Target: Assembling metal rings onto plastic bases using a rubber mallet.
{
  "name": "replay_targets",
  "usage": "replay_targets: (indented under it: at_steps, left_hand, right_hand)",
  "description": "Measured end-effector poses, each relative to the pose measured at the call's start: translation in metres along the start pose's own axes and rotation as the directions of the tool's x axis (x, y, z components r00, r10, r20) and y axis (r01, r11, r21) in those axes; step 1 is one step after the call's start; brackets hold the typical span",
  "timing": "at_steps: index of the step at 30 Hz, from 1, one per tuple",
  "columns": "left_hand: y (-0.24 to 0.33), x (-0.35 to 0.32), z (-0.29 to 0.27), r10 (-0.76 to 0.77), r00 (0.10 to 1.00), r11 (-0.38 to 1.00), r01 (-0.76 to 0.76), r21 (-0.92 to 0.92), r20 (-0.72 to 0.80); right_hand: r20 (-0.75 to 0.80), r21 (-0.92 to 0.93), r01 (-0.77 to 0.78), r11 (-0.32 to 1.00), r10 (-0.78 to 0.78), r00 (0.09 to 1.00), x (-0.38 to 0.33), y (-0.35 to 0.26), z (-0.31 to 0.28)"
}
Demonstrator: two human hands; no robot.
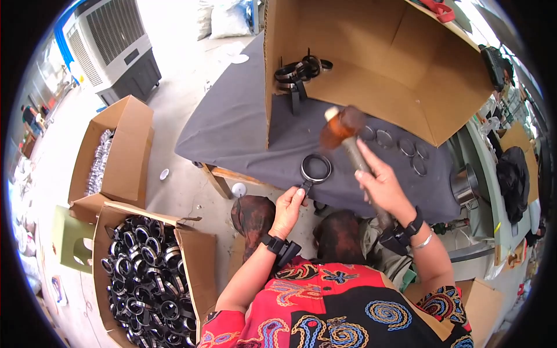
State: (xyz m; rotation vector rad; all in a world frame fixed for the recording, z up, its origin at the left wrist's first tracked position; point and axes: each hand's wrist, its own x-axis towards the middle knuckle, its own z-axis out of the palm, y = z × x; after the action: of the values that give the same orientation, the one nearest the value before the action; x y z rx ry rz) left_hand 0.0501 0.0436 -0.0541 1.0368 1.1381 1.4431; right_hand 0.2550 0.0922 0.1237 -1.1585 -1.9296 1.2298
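Note:
My left hand (286, 211) is closed on the short stem of a black ring-shaped part (310, 182) with a silvery inner rim. That part lies at the near edge of the grey cloth, ring end away from me. In my right hand (385, 187) is a mallet (343, 129), gripped by its long handle. The mallet's brownish head is smeared by motion, raised above and to the right of the ring part. Several thin metal rings (407, 154) are spread on the cloth beyond my right hand.
A large cardboard box (447, 104) lies on its side on the cloth-covered table (226, 110), with several ring parts (295, 74) at its opening. At left, one box (200, 272) holds black ring parts, another (130, 156) shiny metal pieces. A metal pot (464, 187) stands right.

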Motion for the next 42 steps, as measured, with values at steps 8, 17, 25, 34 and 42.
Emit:
replay_targets:
  at_steps: [8,17,25,34,42]
  left_hand:
    - [0.003,0.000,-0.005,0.054,0.998,0.994,-0.058,0.092,0.042]
    - [0.002,-0.006,-0.003,0.019,0.999,0.998,-0.021,0.056,0.045]
    - [0.007,-0.001,0.002,0.096,0.995,0.994,-0.097,0.054,0.018]
    - [0.017,-0.001,-0.002,0.051,0.997,0.996,-0.055,0.066,0.065]
    - [0.011,0.001,-0.011,0.060,0.997,0.996,-0.063,0.065,0.041]
  right_hand:
    - [-0.193,-0.270,0.339,0.901,-0.396,0.898,0.014,-0.038,-0.001]
    - [0.042,0.045,-0.268,0.962,0.266,0.963,0.012,-0.012,0.004]
    - [-0.177,0.073,-0.050,0.996,0.062,0.982,-0.040,0.045,0.042]
    - [-0.170,-0.263,0.338,0.904,-0.388,0.906,-0.050,0.028,0.026]
    - [0.038,-0.401,0.522,0.753,-0.556,0.831,-0.035,-0.002,0.034]
